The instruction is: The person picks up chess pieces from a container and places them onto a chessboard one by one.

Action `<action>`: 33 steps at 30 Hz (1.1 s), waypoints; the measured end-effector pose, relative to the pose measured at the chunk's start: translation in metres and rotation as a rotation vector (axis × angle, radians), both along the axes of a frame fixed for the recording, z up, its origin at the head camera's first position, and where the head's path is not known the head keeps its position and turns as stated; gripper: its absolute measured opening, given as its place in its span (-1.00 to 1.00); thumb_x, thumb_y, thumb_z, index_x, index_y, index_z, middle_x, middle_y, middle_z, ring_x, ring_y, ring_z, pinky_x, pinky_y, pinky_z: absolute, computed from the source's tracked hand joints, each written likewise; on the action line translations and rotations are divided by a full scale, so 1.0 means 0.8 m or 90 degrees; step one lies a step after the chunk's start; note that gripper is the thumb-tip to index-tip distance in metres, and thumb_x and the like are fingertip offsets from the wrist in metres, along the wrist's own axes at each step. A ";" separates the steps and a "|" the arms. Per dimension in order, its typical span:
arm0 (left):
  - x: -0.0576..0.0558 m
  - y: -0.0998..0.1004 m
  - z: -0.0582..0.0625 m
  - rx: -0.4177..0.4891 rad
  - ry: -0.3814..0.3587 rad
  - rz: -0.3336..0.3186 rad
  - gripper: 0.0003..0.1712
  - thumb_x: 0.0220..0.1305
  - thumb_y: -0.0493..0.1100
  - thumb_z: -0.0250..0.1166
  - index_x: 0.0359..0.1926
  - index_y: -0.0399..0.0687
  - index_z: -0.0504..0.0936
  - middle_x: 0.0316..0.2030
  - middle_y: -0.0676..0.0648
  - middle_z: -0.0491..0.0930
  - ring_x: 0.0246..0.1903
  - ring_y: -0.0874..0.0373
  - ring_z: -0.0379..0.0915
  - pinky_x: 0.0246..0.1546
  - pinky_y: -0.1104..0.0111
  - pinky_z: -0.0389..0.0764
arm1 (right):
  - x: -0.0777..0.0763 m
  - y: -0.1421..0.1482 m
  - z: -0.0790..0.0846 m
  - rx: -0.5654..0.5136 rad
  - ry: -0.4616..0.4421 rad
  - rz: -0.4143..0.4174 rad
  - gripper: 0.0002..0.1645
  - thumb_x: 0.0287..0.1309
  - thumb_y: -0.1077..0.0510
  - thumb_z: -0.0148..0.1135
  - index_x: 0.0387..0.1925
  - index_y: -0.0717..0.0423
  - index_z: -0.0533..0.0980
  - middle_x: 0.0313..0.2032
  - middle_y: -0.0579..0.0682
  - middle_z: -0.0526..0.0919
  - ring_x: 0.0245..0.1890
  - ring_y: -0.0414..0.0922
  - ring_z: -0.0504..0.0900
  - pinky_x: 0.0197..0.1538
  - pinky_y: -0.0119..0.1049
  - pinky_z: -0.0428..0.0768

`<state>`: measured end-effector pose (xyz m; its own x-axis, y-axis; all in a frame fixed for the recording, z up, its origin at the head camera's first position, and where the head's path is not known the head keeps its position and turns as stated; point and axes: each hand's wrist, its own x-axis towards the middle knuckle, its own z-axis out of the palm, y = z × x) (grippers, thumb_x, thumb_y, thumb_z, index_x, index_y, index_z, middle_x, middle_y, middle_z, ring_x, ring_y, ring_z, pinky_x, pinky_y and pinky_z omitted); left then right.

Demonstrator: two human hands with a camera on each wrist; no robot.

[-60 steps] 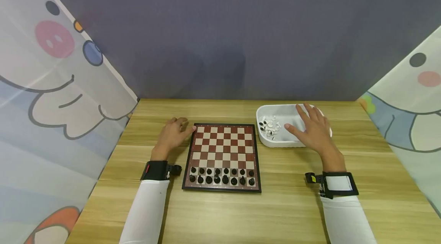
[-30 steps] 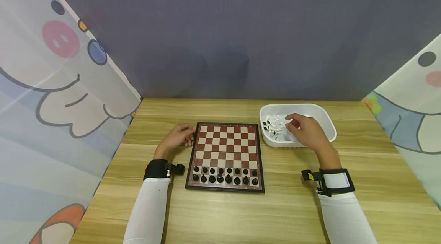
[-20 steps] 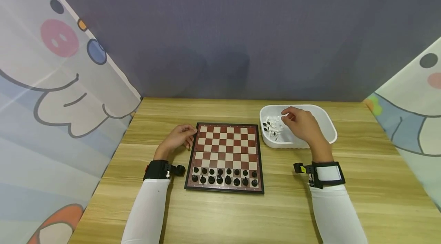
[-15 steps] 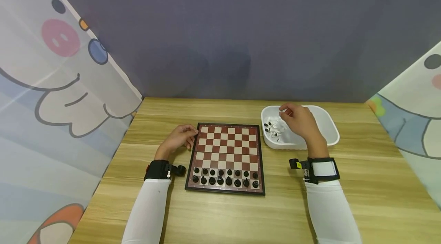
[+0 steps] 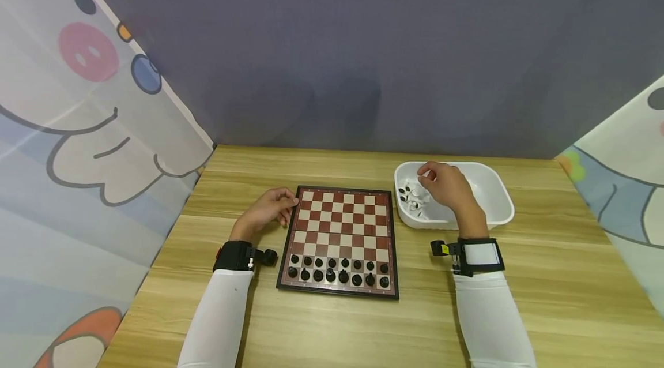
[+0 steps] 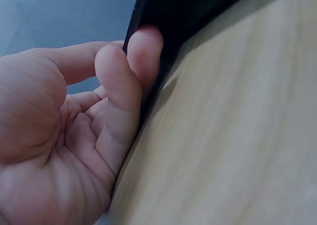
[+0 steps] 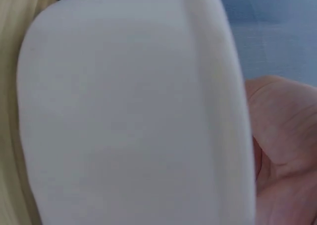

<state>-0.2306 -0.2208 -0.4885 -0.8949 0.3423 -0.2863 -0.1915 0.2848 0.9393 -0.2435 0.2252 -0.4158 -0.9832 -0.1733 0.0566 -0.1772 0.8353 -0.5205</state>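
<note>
Chessboard (image 5: 342, 215): lies flat on the wooden table (image 5: 404, 322), red and cream squares in a black frame, between the two hands.
Black pieces (image 5: 330, 274): two rows of eight, standing on the two ranks nearest the person; only the head view shows them.
White tray (image 5: 490, 195): just beside the chessboard's far half, on the right. The head view looks down into it; the right wrist view shows its smooth outer wall and rim.
White pieces (image 5: 414, 205): loosely heaped at the tray's left end, a few dark ovals among them; visible from above alone.
Left hand (image 5: 266, 209): at the chessboard's left edge near the far corner, fingers bent, pinching the edge. The head view gives the back of the hand; the left wrist view adds the palm and fingertips against the black side.
Right hand (image 5: 448, 186): above the tray, fingers bent, thumb and forefinger close together. The right wrist view hides its fingertips behind the wall, so I cannot tell whether it has hold of a piece.
Backdrop (image 5: 332, 39): dark grey, behind the table.
</note>
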 end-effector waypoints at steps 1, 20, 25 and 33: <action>0.000 0.000 0.000 0.002 -0.001 -0.001 -0.77 0.55 -0.16 0.15 0.00 -0.28 0.49 -0.45 -0.04 0.48 -0.59 0.15 0.50 -0.57 0.41 0.65 | -0.001 0.000 -0.002 0.006 -0.007 0.003 -0.73 0.45 0.12 0.17 0.04 0.16 0.61 -0.26 0.17 0.65 -0.50 -0.05 0.46 -0.45 -0.26 0.38; -0.001 0.000 0.002 -0.004 0.007 -0.005 -0.77 0.55 -0.16 0.16 -0.02 -0.29 0.51 -0.45 -0.02 0.49 -0.58 0.17 0.51 -0.55 0.41 0.66 | -0.003 -0.001 -0.017 0.050 -0.049 0.017 -0.80 0.35 0.20 0.16 -0.09 0.13 0.64 -0.26 0.14 0.68 -0.38 -0.01 0.56 -0.45 -0.28 0.44; -0.002 0.000 0.002 0.002 0.004 -0.011 -0.76 0.55 -0.15 0.16 -0.02 -0.29 0.50 -0.46 -0.02 0.49 -0.58 0.17 0.51 -0.55 0.41 0.67 | -0.004 -0.002 -0.018 0.056 -0.053 0.018 -0.80 0.33 0.22 0.15 -0.11 0.14 0.64 -0.23 0.16 0.67 -0.34 0.03 0.57 -0.41 -0.25 0.46; -0.002 -0.002 0.000 0.000 0.001 -0.011 -0.75 0.55 -0.15 0.15 0.00 -0.30 0.50 -0.45 -0.03 0.49 -0.56 0.16 0.50 -0.54 0.40 0.67 | -0.005 -0.002 -0.021 0.054 -0.068 0.017 -0.78 0.33 0.23 0.13 -0.09 0.15 0.63 -0.23 0.15 0.66 -0.37 -0.01 0.53 -0.42 -0.29 0.43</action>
<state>-0.2319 -0.2221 -0.4882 -0.8895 0.3572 -0.2848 -0.1848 0.2886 0.9394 -0.2477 0.2237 -0.4328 -0.9777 -0.2000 -0.0638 -0.1481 0.8725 -0.4657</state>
